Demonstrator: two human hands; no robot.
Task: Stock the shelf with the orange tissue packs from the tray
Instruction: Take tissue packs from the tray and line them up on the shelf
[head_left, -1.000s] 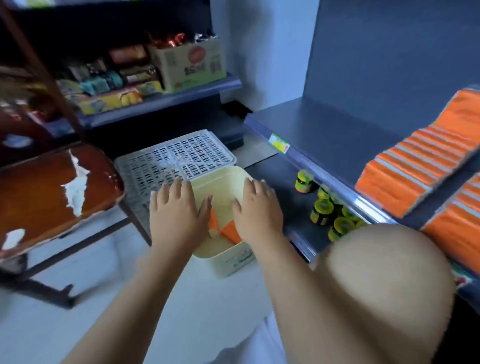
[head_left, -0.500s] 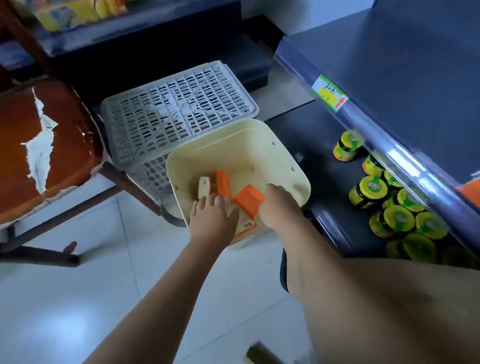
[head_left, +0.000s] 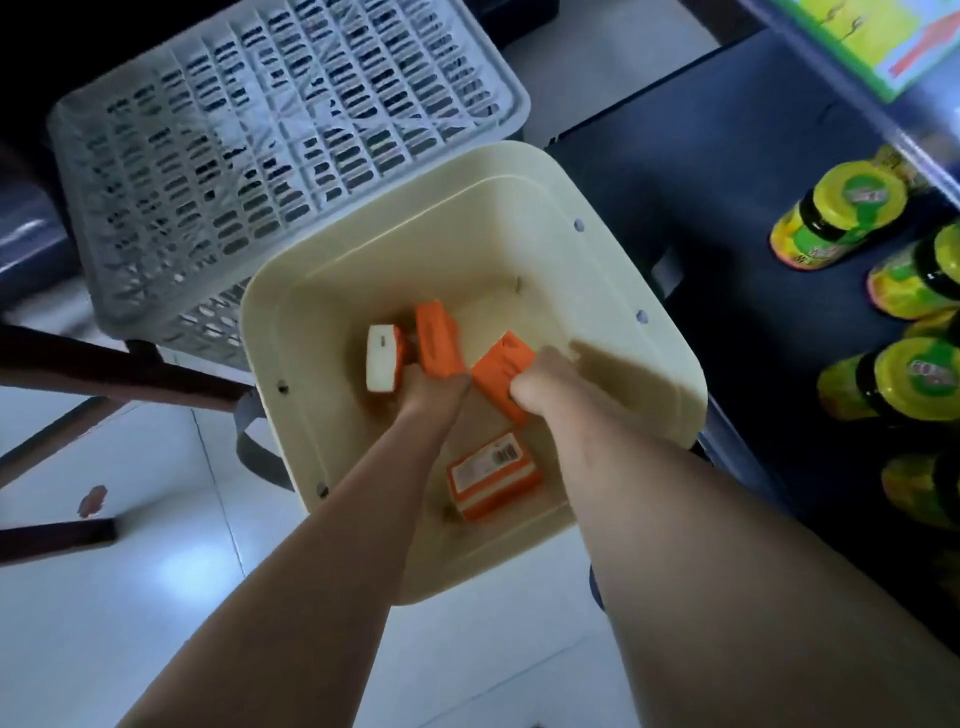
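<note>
A cream plastic tray (head_left: 613, 332) stands on the floor below me with several orange tissue packs inside. My left hand (head_left: 434, 389) reaches down into it and grips an upright orange pack (head_left: 436, 340); a second pack (head_left: 383, 356) showing its white end leans against that hand. My right hand (head_left: 540, 379) grips another orange pack (head_left: 501, 371) beside it. One more pack (head_left: 491, 475) lies flat, label up, on the tray floor between my forearms.
A grey slotted crate (head_left: 270, 140) sits upside down behind the tray. To the right, a dark low shelf (head_left: 727, 171) holds several jars with yellow-green lids (head_left: 841, 213). A dark wooden frame (head_left: 104, 374) crosses the left side above the white tiled floor.
The view has dropped closer over the tray. Both hands have gone deeper inside and closed round orange packs, lifting them upright off the tray floor.
</note>
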